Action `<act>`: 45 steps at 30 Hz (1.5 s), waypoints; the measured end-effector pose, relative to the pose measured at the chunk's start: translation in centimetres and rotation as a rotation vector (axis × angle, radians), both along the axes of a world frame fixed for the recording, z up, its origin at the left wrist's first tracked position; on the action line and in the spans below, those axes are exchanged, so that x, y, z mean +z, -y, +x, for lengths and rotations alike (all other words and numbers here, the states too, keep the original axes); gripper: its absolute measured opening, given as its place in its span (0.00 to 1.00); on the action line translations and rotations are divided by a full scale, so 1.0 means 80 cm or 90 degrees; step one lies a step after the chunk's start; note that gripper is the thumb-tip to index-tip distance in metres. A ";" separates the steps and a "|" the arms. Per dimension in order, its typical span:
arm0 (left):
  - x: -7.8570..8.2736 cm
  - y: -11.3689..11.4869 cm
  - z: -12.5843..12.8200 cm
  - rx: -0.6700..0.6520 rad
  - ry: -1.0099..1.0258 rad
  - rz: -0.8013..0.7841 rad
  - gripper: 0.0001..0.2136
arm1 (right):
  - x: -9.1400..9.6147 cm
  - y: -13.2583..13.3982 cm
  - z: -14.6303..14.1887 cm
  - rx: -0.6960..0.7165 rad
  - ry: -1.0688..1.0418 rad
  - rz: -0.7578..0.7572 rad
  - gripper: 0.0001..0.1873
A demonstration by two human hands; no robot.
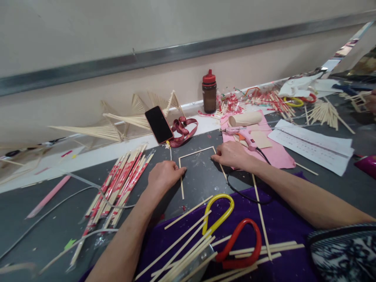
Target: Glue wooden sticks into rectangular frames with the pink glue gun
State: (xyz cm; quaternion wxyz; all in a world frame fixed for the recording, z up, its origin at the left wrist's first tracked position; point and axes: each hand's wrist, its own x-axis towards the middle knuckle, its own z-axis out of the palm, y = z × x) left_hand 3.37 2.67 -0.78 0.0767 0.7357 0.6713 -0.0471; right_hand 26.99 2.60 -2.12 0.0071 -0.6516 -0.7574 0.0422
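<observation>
Three thin wooden chopsticks form a three-sided frame (196, 152) lying on the dark table, its near side unclosed. My left hand (164, 176) is closed on the left chopstick (181, 184), with the thumb along it. At the far right corner, my right hand (230, 154) pinches the right chopstick (222, 170); its fingertips are partly hidden. Just beyond my right hand a pink hot glue gun (246, 138) lies on a pink sheet (283, 156). Scissors with one yellow handle (219, 213) and one red handle (255, 239) lie nearest me among loose chopsticks (188, 256).
Wrapped chopsticks (117, 188) lie left, crossed by a pale cable (100, 190). A phone (159, 124), a strap (183, 133) and a red-capped bottle (209, 94) stand or lie toward the wall. Behind the phone are stick structures (88, 131). Printed papers (311, 145) lie right.
</observation>
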 end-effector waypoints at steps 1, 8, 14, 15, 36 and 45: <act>0.000 0.000 0.000 0.000 0.002 -0.002 0.19 | -0.002 -0.001 -0.001 0.002 -0.001 0.002 0.22; -0.002 -0.006 -0.001 -0.001 0.028 0.015 0.16 | -0.012 -0.006 -0.002 -0.013 -0.019 0.027 0.20; -0.004 -0.012 -0.004 -0.006 0.039 0.027 0.15 | -0.012 -0.010 -0.001 -0.012 -0.026 0.054 0.20; -0.005 -0.014 -0.004 -0.011 0.042 0.030 0.15 | -0.012 -0.011 -0.001 -0.014 -0.026 0.055 0.20; -0.004 -0.015 -0.015 -0.015 0.055 0.025 0.14 | 0.015 -0.007 0.007 0.007 -0.027 0.100 0.23; -0.007 -0.014 -0.011 -0.010 0.046 0.047 0.16 | 0.052 -0.017 0.072 -0.076 -0.047 0.169 0.20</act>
